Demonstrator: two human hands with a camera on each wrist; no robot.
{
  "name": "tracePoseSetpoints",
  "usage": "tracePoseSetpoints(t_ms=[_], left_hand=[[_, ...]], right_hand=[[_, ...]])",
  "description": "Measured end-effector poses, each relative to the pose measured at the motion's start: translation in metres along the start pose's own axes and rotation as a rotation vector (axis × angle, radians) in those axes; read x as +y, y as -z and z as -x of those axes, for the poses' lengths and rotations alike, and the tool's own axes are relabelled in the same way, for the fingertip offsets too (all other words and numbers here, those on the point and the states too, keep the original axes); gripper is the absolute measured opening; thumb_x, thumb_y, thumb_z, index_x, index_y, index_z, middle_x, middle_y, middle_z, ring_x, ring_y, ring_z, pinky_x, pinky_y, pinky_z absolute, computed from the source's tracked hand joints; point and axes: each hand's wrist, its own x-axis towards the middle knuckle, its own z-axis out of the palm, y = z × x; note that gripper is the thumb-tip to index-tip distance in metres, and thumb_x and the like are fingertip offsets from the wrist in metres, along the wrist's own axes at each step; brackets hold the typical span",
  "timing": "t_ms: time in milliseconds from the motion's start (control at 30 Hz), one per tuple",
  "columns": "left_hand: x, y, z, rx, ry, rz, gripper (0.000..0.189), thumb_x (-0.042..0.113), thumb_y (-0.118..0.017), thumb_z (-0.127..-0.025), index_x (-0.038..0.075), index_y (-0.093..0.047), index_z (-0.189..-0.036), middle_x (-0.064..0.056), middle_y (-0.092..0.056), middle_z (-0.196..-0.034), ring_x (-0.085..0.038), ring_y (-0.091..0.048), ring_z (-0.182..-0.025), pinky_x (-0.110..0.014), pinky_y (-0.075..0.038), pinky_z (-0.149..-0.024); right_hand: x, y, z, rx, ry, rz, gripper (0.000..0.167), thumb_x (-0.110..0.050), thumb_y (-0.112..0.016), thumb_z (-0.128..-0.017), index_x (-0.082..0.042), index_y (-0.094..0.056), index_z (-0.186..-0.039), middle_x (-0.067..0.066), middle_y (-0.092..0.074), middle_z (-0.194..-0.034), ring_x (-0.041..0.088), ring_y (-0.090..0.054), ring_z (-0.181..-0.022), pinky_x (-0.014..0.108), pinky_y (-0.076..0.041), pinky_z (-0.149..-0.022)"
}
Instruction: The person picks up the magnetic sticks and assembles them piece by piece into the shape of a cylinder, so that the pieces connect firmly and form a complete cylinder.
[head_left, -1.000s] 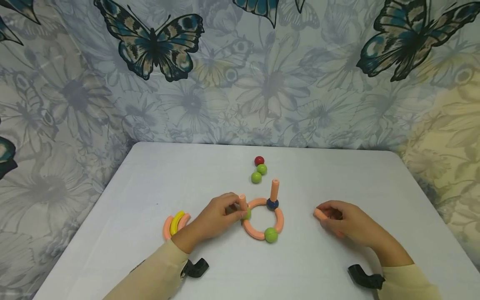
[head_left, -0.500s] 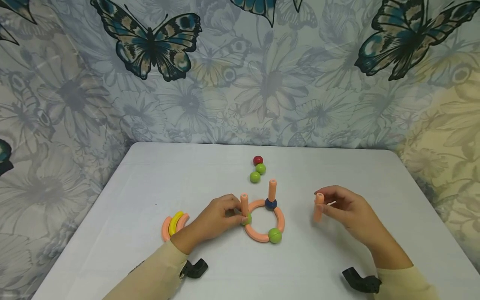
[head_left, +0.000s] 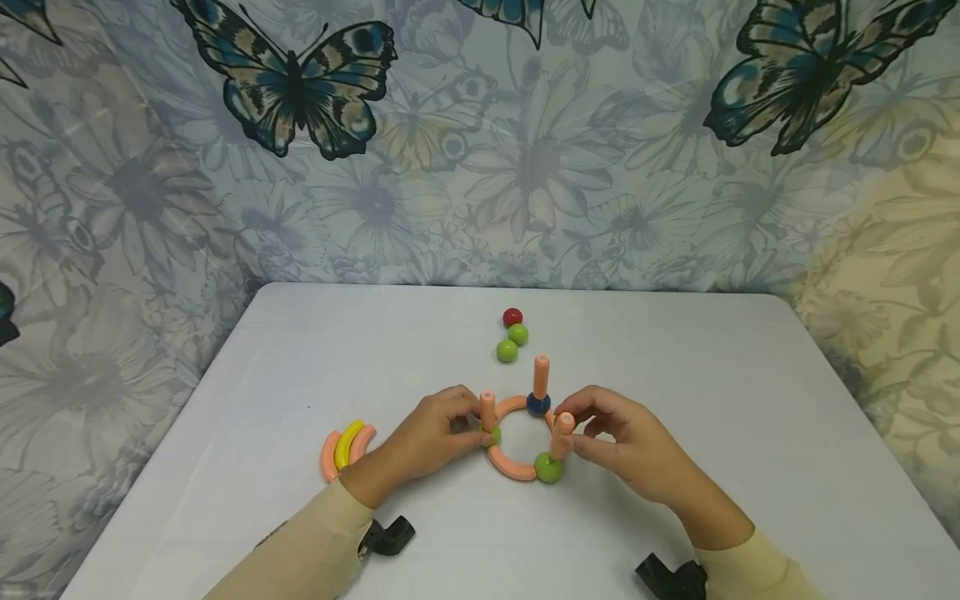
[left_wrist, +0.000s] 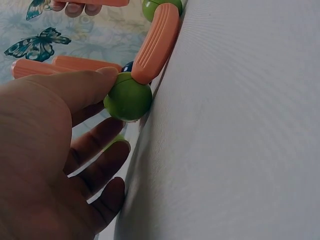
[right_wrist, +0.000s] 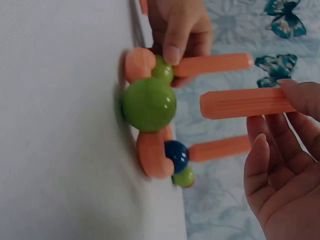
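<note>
A ring of orange curved pieces [head_left: 513,468] joined by balls lies on the white table. On its far side a dark blue ball [head_left: 537,405] carries an upright orange stick [head_left: 541,377]. My left hand [head_left: 442,429] pinches the green ball [left_wrist: 127,97] at the ring's left, from which another orange stick [head_left: 487,408] rises. My right hand [head_left: 626,442] pinches a loose orange stick [right_wrist: 242,103] upright over the front-right green ball [right_wrist: 149,105]. A gap shows between that stick's lower end and the ball in the right wrist view.
Behind the ring lie a red ball [head_left: 512,317] and two green balls [head_left: 507,351]. Left of my left forearm a yellow curved piece [head_left: 348,444] sits between two orange curved pieces [head_left: 329,455]. A butterfly-patterned wall covering [head_left: 480,208] stands behind the table [head_left: 712,350].
My right hand has turned the orange stick upright and carried it left, from the table's right side to the ring. My left hand keeps its place at the ring's left green ball.
</note>
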Motion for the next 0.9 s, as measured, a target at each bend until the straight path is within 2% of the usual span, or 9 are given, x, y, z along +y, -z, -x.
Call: tracePoseSetpoints(t_ms=[200, 600, 767, 900], left_hand=[[0.001, 0.0, 0.001, -0.009, 0.005, 0.007, 0.015, 0.014, -0.088, -0.096, 0.021, -0.077, -0.103, 0.014, -0.066, -0.106, -0.022, -0.066, -0.097, -0.034, -0.055, -0.086], [-0.004, 0.001, 0.001, 0.003, -0.013, 0.011, 0.016, 0.014, -0.088, -0.096, 0.024, -0.077, -0.104, 0.015, -0.067, -0.105, -0.02, -0.066, -0.097, -0.034, -0.055, -0.087], [-0.007, 0.0, 0.001, 0.001, -0.014, 0.019, 0.016, 0.015, -0.087, -0.097, 0.025, -0.076, -0.104, 0.015, -0.066, -0.105, -0.019, -0.065, -0.097, -0.033, -0.055, -0.086], [-0.007, 0.0, 0.001, 0.003, -0.017, 0.023, 0.016, 0.016, -0.087, -0.097, 0.025, -0.076, -0.103, 0.015, -0.066, -0.105, -0.019, -0.064, -0.098, -0.034, -0.054, -0.087]], right_hand=[[0.002, -0.011, -0.003, -0.035, 0.007, -0.005, 0.025, 0.004, -0.076, -0.1, -0.014, -0.073, -0.117, -0.004, -0.074, -0.106, 0.021, -0.069, -0.1, 0.032, -0.057, -0.083], [0.003, -0.009, -0.003, -0.072, 0.033, 0.025, 0.024, 0.004, -0.077, -0.098, -0.01, -0.07, -0.116, -0.004, -0.074, -0.103, 0.02, -0.069, -0.096, 0.033, -0.057, -0.082], [0.002, -0.005, -0.003, -0.087, 0.031, 0.036, 0.027, 0.0, -0.079, -0.099, -0.015, -0.07, -0.119, -0.003, -0.074, -0.107, 0.02, -0.069, -0.1, 0.034, -0.057, -0.083], [0.001, 0.002, -0.002, -0.057, 0.013, 0.044, 0.029, 0.0, -0.078, -0.099, -0.012, -0.07, -0.125, -0.002, -0.072, -0.114, 0.021, -0.068, -0.104, 0.034, -0.057, -0.084]])
